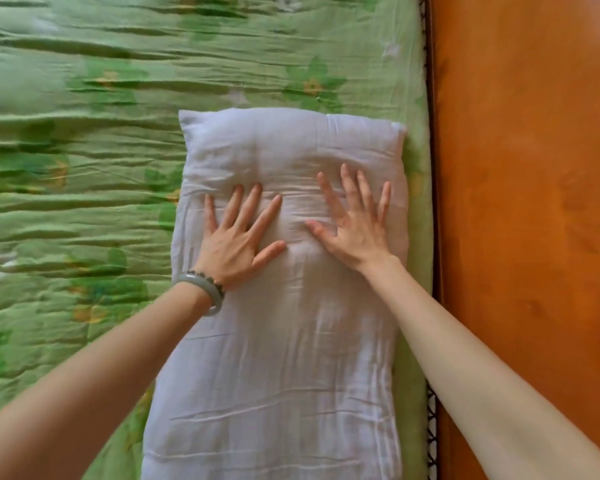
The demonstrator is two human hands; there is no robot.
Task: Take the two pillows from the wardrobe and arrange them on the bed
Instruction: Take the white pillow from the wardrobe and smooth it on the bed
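Both hands lie flat, palms down, on the far half of the pillow [284, 358]. The left hand [238, 242] presses near the pillow's left edge, 4 fingers straight and spread, thumb angled toward the pillow's middle. The right hand [359, 233] presses nearer its right edge, fingers fanned wider (the 2 thumbs point toward each other, apart). Both bare forearms reach in across the pillow's side edges, elbows out of view.
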